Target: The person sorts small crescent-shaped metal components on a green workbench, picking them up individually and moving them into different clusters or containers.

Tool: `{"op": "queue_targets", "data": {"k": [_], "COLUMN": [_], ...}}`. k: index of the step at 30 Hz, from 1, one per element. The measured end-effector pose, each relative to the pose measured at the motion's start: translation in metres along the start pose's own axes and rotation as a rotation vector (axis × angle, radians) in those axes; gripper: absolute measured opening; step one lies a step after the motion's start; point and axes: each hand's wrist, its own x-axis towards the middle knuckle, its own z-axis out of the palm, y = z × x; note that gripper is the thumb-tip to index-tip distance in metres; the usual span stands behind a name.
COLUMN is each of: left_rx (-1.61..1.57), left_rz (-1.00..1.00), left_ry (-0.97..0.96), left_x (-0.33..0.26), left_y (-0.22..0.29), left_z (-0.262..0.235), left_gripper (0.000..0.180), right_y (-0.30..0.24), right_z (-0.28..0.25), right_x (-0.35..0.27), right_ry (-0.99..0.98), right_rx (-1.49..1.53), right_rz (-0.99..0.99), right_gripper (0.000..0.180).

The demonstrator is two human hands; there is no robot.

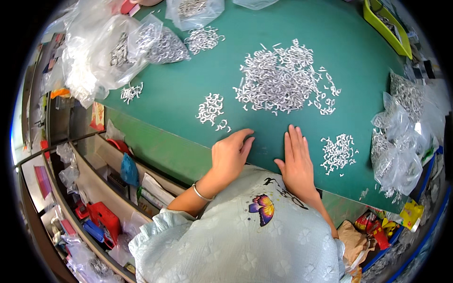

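On the green tabletop (188,92) lies a large heap of small curved silver metal pieces (278,80). My left hand (231,153) rests by the near edge with its fingers curled and thumb and forefinger tips close together; anything inside them is hidden. Just beyond it is a small pile of the same pieces (210,108). Flat on the table below the large heap, my right hand (298,162) has its fingers stretched out and thumb apart, holding nothing. To its right sits another small pile of silver pieces (339,153).
Clear plastic bags of metal pieces (160,45) stand at the far left, beside two smaller piles. More filled bags (396,146) line the right edge. A yellow-green bin (391,28) is at the far right. Open drawers (113,165) with clutter lie at left.
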Motion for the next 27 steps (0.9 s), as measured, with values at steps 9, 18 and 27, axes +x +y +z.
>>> {"op": "queue_targets", "data": {"k": [9,18,27], "left_rx": [0.117,-0.236,-0.938], "left_rz": [-0.129,-0.176,-0.267], "left_ry": [0.292,0.415,0.572], "left_x": [0.005,-0.003,-0.012], "left_y": [-0.045,-0.059,-0.061], "left_z": [-0.020,-0.024,-0.035], "left_gripper": [0.022,0.008,0.025], "right_y": [-0.049,-0.049,-0.089], "right_z": [0.034,0.032,0.068], "right_x": [0.080,0.068,0.139], "right_ry": [0.014,-0.057,0.094], "right_rx": [0.060,0.019,-0.024], "right_rz": [-0.418,-0.322,-0.373], "right_gripper": [0.058,0.076,0.080]}}
